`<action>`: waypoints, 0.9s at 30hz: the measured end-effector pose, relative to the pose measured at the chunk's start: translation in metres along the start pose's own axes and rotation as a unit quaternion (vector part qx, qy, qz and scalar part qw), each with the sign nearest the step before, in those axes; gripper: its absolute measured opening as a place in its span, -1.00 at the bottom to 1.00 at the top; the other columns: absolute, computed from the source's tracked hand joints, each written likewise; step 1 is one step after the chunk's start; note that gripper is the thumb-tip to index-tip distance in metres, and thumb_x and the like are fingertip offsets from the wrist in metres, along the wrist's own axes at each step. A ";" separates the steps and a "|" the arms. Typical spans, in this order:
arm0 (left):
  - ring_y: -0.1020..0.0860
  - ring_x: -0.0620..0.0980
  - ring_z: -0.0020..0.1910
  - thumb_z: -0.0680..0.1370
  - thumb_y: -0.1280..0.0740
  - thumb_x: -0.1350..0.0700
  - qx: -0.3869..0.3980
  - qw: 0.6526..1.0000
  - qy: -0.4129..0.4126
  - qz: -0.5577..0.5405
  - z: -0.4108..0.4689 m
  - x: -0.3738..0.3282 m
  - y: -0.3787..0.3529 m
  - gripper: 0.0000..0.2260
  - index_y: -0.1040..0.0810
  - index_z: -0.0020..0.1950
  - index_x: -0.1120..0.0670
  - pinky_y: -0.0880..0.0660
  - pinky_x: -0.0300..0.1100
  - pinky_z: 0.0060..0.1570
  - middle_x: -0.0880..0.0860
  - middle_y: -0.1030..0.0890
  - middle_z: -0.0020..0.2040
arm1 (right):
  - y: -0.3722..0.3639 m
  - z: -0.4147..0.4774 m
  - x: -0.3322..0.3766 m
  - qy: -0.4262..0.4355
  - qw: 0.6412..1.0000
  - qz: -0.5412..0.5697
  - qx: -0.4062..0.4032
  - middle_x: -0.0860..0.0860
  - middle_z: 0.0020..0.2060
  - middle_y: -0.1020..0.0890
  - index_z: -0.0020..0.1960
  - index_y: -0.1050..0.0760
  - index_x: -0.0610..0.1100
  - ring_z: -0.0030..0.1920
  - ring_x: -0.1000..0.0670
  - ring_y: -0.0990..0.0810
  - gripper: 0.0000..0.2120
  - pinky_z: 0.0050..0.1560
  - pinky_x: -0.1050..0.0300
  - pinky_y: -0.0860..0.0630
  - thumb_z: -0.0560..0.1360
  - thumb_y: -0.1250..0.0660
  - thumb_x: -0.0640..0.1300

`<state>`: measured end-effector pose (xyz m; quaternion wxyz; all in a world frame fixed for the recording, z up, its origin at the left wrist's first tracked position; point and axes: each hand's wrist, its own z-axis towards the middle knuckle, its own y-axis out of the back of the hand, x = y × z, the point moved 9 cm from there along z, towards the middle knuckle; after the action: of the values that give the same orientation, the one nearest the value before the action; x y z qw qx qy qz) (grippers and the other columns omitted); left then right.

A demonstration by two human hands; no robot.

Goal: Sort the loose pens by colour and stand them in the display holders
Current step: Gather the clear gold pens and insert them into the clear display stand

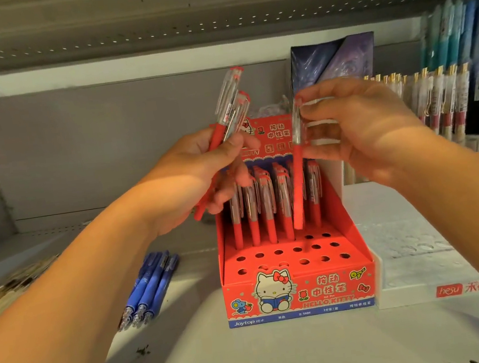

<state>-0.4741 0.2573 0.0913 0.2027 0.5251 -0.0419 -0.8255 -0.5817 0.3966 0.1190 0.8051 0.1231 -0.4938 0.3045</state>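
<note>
In the centre of the frame, the left hand (200, 174) grips two red pens (229, 112) that slant toward the upper left. The right hand (368, 130) pinches a single red pen (298, 185) near its clip end, tip down over the red Hello Kitty display holder (300, 292). Standing red pens (267, 208) fill the holder's back rows, while the front holes are open. Blue pens (147, 288) lie on the shelf (255, 356) at lower left, and a white box (420, 267) sits just right of the holder.
</note>
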 end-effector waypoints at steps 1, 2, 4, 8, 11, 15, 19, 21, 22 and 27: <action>-0.25 -0.09 -0.58 0.62 -0.21 0.01 0.005 1.000 0.003 -0.002 0.000 0.001 -0.001 -0.81 -0.56 0.07 0.07 -0.18 -0.32 -0.59 0.06 -0.48 -0.38 | 0.001 0.000 0.000 0.001 0.999 -0.045 -0.003 -0.03 -0.36 -0.67 -0.09 -0.60 -0.11 -0.36 0.00 -0.66 -0.83 -0.38 0.07 -0.63 0.52 -0.33 -0.35; -0.19 -0.12 -0.58 0.60 -0.23 -0.01 0.009 1.000 0.011 -0.009 0.000 0.002 -0.002 -0.79 -0.56 0.08 0.08 -0.12 -0.34 -0.59 0.04 -0.43 -0.39 | 0.001 0.001 0.000 0.008 0.995 -0.095 -0.008 -0.03 -0.36 -0.67 -0.10 -0.59 -0.10 -0.37 0.00 -0.67 -0.83 -0.38 0.04 -0.65 0.51 -0.34 -0.35; -0.14 -0.14 -0.57 0.55 -0.25 -0.06 0.012 0.999 0.029 -0.027 0.000 0.005 -0.002 -0.74 -0.55 0.09 0.09 -0.06 -0.36 -0.59 0.02 -0.36 -0.40 | -0.001 0.001 0.000 0.029 0.985 -0.172 -0.011 -0.07 -0.30 -0.69 -0.11 -0.57 -0.09 -0.38 0.01 -0.68 -0.83 -0.36 0.01 -0.66 0.51 -0.35 -0.35; -0.12 -0.13 -0.58 0.61 -0.20 0.05 0.024 0.994 0.058 -0.084 -0.001 0.008 -0.004 -0.83 -0.54 -0.06 0.07 -0.03 -0.37 -0.57 0.06 -0.33 -0.39 | -0.003 0.000 0.000 0.053 0.973 -0.226 -0.012 -0.04 -0.33 -0.67 -0.13 -0.57 -0.05 -0.36 0.00 -0.68 -0.79 -0.33 -0.02 -0.67 0.50 -0.34 -0.36; -0.16 -0.13 -0.60 0.63 -0.09 0.18 0.014 0.992 0.066 -0.105 0.000 0.010 -0.004 -0.76 -0.50 -0.15 0.09 -0.07 -0.39 -0.60 0.08 -0.35 -0.40 | -0.004 -0.001 -0.003 0.049 0.970 -0.240 -0.005 -0.04 -0.33 -0.65 -0.14 -0.57 -0.05 -0.31 -0.05 -0.68 -0.77 -0.30 -0.05 -0.68 0.49 -0.32 -0.37; -0.26 -0.08 -0.56 0.66 -0.12 0.22 0.007 0.997 0.048 -0.066 -0.001 0.007 -0.007 -0.80 -0.51 -0.06 0.16 -0.18 -0.31 -0.60 0.12 -0.47 -0.37 | -0.007 -0.002 -0.003 0.046 0.970 -0.238 0.004 -0.13 -0.27 -0.66 -0.12 -0.57 -0.08 -0.26 -0.14 -0.69 -0.80 -0.29 -0.06 -0.68 0.49 -0.33 -0.37; -0.50 -0.03 -0.46 0.65 -0.17 0.22 0.004 0.998 0.042 -0.042 -0.001 0.007 -0.008 -0.85 -0.52 0.07 0.20 -0.47 -0.23 -0.48 0.14 -0.63 -0.25 | -0.005 -0.002 0.000 0.048 0.967 -0.250 0.002 -0.17 -0.22 -0.67 -0.13 -0.56 -0.07 -0.22 -0.15 -0.70 -0.83 -0.33 -0.02 -0.67 0.47 -0.36 -0.33; -0.61 0.00 -0.37 0.63 -0.20 0.19 0.007 0.998 0.050 -0.044 -0.001 0.008 -0.008 -0.86 -0.54 0.07 0.18 -0.57 -0.19 -0.38 0.16 -0.67 -0.18 | -0.006 -0.003 0.001 0.051 0.965 -0.257 0.005 -0.18 -0.21 -0.67 -0.13 -0.56 -0.08 -0.23 -0.12 -0.70 -0.85 -0.34 0.00 -0.67 0.46 -0.38 -0.32; -0.63 0.01 -0.34 0.62 -0.21 0.18 0.010 0.997 0.053 -0.050 -0.001 0.009 -0.007 -0.86 -0.54 0.07 0.18 -0.60 -0.17 -0.35 0.17 -0.68 -0.15 | -0.006 -0.004 0.001 0.051 0.962 -0.267 0.009 -0.18 -0.20 -0.66 -0.13 -0.56 -0.08 -0.24 -0.12 -0.70 -0.86 -0.35 0.01 -0.67 0.46 -0.39 -0.31; -0.66 0.04 -0.30 0.60 -0.23 0.16 0.016 0.996 0.056 -0.062 0.000 0.010 -0.008 -0.83 -0.54 0.11 0.18 -0.62 -0.13 -0.31 0.18 -0.68 -0.14 | -0.014 -0.004 -0.016 0.002 0.924 -0.376 0.069 -0.13 -0.25 -0.68 -0.12 -0.54 -0.10 -0.34 -0.06 -0.71 -0.89 -0.25 -0.07 -0.69 0.41 -0.43 -0.26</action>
<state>-0.4800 0.2613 0.0804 0.1450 0.5754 -0.0110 -0.8049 -0.5752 0.3820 0.1049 0.8508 0.3543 -0.3878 0.0133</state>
